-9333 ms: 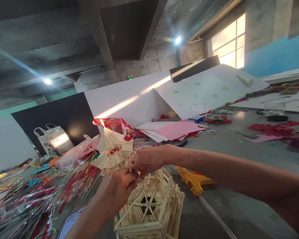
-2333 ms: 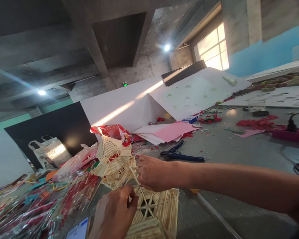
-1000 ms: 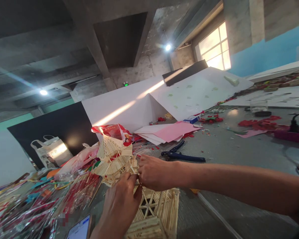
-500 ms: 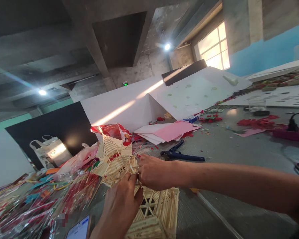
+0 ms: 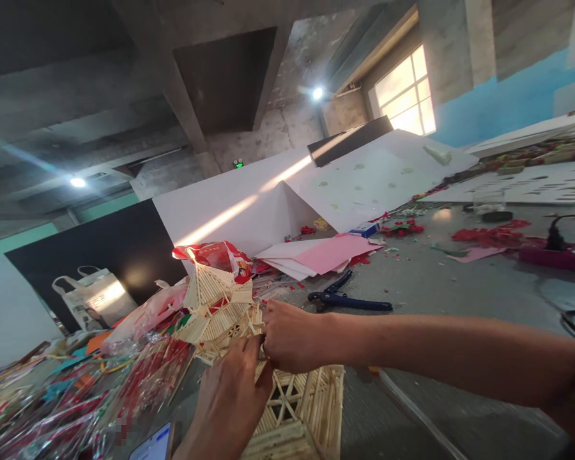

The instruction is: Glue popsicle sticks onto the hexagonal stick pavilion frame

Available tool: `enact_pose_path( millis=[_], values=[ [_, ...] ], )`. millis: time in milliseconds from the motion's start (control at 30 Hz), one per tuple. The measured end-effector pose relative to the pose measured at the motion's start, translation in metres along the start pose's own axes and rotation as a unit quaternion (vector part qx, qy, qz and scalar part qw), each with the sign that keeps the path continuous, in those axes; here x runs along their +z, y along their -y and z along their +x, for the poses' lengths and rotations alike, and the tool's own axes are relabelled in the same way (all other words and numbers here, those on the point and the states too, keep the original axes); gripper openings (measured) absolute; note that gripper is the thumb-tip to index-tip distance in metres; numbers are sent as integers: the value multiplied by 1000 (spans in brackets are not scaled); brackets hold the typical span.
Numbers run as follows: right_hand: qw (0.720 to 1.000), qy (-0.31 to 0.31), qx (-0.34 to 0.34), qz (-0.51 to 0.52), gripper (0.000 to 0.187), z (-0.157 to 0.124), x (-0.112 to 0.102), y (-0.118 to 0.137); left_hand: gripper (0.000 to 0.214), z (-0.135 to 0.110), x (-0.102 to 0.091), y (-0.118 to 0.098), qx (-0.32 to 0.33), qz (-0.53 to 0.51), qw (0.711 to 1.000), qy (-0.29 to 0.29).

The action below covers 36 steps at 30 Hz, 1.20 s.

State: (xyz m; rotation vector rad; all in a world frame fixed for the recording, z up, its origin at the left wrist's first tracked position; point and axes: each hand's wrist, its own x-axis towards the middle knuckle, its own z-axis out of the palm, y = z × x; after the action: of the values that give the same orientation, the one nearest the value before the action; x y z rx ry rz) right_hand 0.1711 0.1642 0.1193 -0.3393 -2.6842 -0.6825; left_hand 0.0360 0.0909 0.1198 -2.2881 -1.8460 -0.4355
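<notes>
A tiered model building (image 5: 223, 316) made of thin pale wooden sticks stands before me, with pointed stick roofs and triangular lattice openings. Its flat lower stick section (image 5: 311, 409) shows beneath my hands. My left hand (image 5: 234, 386) is closed, fingers bent against the model's middle. Right beside it, my right hand (image 5: 290, 335) is closed in a pinch, its fingertips meeting those of the left. Whatever lies between the fingertips is hidden. A small red tip shows by the right hand's knuckles; I cannot tell what it belongs to.
Dark blue cutting pliers (image 5: 349, 300) lie beyond my right forearm. On the left are plastic-wrapped stick bundles (image 5: 148, 364) and a phone (image 5: 153, 444). Pink paper (image 5: 340, 251), a red plastic bag (image 5: 220, 255), a white tote bag (image 5: 96, 297) and a purple power strip (image 5: 551, 257) lie farther off.
The view has shifted slightly. My right hand has tilted and moved a little left and down against the left hand; both stay closed at the model.
</notes>
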Motion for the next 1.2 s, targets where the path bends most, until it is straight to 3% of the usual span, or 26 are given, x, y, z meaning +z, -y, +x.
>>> enact_pose_path(
  millis=[300,1200],
  values=[
    [1000,-21,-14,-14,14,-2,-7,1,27,1,-1,0,-2,0,1000,10],
    [1000,13,8,-17,12,-4,-6,1,19,6,6,3,-13,-24,1000,2]
  ],
)
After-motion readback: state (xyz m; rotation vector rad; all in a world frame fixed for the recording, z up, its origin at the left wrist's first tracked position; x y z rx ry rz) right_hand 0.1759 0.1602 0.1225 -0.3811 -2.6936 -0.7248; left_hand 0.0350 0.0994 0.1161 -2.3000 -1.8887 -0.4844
